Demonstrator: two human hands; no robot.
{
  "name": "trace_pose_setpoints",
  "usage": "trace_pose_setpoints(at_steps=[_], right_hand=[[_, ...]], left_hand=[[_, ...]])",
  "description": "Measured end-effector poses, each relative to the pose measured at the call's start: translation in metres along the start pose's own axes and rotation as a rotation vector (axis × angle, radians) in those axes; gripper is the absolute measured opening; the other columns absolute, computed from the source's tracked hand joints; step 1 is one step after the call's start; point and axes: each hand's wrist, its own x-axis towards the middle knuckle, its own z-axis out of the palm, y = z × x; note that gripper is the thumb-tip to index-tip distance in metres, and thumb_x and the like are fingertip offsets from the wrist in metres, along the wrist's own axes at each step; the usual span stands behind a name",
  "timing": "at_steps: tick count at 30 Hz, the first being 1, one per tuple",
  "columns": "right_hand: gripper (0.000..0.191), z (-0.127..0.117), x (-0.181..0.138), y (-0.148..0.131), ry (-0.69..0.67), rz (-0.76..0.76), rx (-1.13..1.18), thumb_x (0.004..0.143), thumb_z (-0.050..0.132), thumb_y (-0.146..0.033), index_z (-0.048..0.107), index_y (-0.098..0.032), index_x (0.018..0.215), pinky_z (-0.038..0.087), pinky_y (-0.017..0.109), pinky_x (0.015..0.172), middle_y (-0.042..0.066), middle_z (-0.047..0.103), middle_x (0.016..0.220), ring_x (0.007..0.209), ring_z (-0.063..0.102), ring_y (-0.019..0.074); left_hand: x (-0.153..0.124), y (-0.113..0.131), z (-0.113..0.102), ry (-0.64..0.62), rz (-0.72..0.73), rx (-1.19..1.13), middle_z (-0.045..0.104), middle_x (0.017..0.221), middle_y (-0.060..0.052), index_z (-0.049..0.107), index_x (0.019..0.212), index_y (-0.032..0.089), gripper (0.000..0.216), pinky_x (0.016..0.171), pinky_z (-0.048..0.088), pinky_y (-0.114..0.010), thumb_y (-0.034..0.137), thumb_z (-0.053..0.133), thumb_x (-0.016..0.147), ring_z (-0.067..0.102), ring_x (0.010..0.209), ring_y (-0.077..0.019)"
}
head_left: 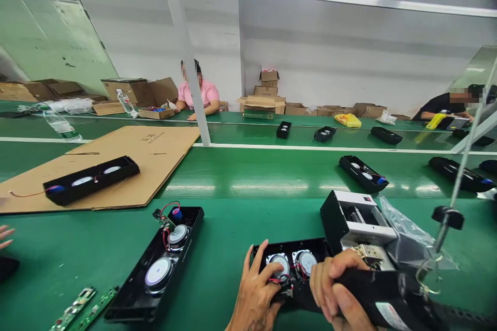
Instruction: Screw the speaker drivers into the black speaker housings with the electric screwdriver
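In front of me lies a black speaker housing [319,246] with two round silver-white speakers and red wires in it. My left hand [257,287] grips its left end, the fingers reaching over the box and the wires. My right hand [341,287] is wrapped around a black electric screwdriver [382,292] with a white label. The tool lies nearly level over the housing's right side; its tip is hard to make out. Left of my hands, a second open speaker housing [178,264] holds two speakers, a blue part and a small green board. Two green circuit boards [83,310] lie beside it.
A silver and black machine [359,222] stands behind my right hand, beside clear plastic [411,238] and a slanting metal rod [460,176]. Another housing rests on cardboard [155,176]. More housings [363,173] lie on the green belt. Two people sit opposite; another hand [5,237] shows at left.
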Motion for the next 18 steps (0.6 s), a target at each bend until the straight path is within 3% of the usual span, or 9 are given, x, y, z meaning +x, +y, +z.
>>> trace_pose_setpoints(at_steps=[4, 11, 18], right_hand=[[0.006, 0.004, 0.002, 0.012, -0.014, 0.026, 0.008, 0.108, 0.066, -0.036, 0.064, -0.030, 0.107, 0.033, 0.024, 0.053, -0.007, 0.055, 0.062, 0.052, 0.046, 0.0101], [0.022, 0.016, 0.003, 0.013, 0.118, 0.179, -0.032, 0.103, 0.076, -0.043, 0.061, -0.027, 0.099, 0.035, 0.025, 0.055, -0.009, 0.055, 0.062, 0.052, 0.045, 0.0097], [0.025, 0.016, 0.000, 0.018, 0.090, 0.168, -0.082, 0.102, 0.076, -0.047, 0.059, -0.028, 0.099, 0.032, 0.025, 0.052, -0.009, 0.055, 0.062, 0.052, 0.042, 0.0103]], left_hand=[[0.000, 0.000, 0.002, -0.003, -0.011, 0.007, 0.078, 0.118, 0.003, 0.078, 0.089, 0.029, 0.022, 0.141, 0.003, -0.054, 0.020, 0.092, 0.074, 0.034, 0.165, -0.0356], [-0.002, -0.001, 0.004, -0.028, -0.029, -0.025, 0.077, 0.115, 0.004, 0.075, 0.086, 0.028, 0.024, 0.139, 0.002, -0.055, 0.020, 0.094, 0.073, 0.033, 0.165, -0.0375], [-0.003, -0.001, 0.006, -0.017, -0.043, -0.053, 0.076, 0.111, 0.003, 0.076, 0.088, 0.028, 0.025, 0.138, 0.004, -0.058, 0.019, 0.093, 0.073, 0.036, 0.163, -0.0383]])
